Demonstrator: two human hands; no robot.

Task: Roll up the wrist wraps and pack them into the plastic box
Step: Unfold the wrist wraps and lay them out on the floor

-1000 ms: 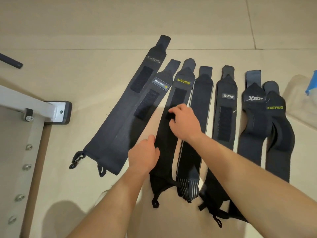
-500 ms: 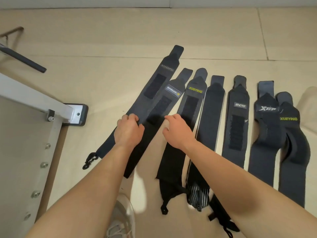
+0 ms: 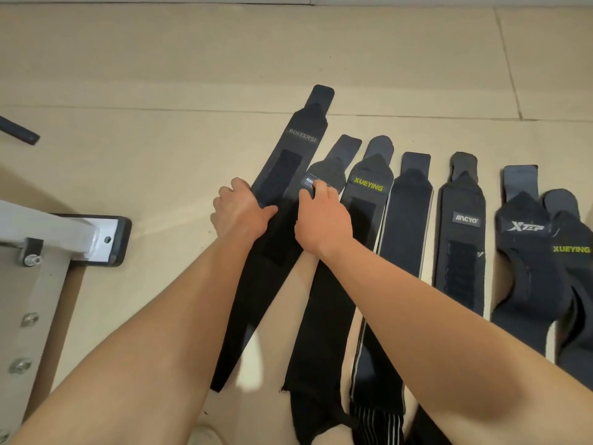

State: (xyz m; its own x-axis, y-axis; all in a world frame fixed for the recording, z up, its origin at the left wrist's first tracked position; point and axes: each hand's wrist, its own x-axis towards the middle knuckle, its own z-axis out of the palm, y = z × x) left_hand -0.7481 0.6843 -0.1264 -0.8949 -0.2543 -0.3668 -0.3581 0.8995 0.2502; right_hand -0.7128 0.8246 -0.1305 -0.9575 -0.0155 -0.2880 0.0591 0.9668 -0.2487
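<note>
Several black wrist wraps lie flat, side by side, on the beige floor. The leftmost and longest is the BOKEERSI wrap (image 3: 301, 139). My left hand (image 3: 239, 210) grips its left edge, thumb lying across the fabric. To its right lies a shorter wrap with a small label (image 3: 337, 165); my right hand (image 3: 321, 216) has its fingers curled onto that label. Further right come a XUEYING wrap (image 3: 369, 187), a plain wrap (image 3: 407, 220), a MACYO wrap (image 3: 462, 220), an XTEP wrap (image 3: 523, 226) and a second XUEYING wrap (image 3: 571, 252). No plastic box is in view.
A white metal frame with a black foot (image 3: 96, 239) stands at the left, with bolts along its lower part. A black bar end (image 3: 19, 133) lies at the far left. The toe of a shoe (image 3: 205, 435) shows at the bottom edge.
Both hands have slid up and left from the middle wraps. The left went from bare floor to the BOKEERSI wrap's edge; the right went from the XUEYING wrap to the labelled wrap.
</note>
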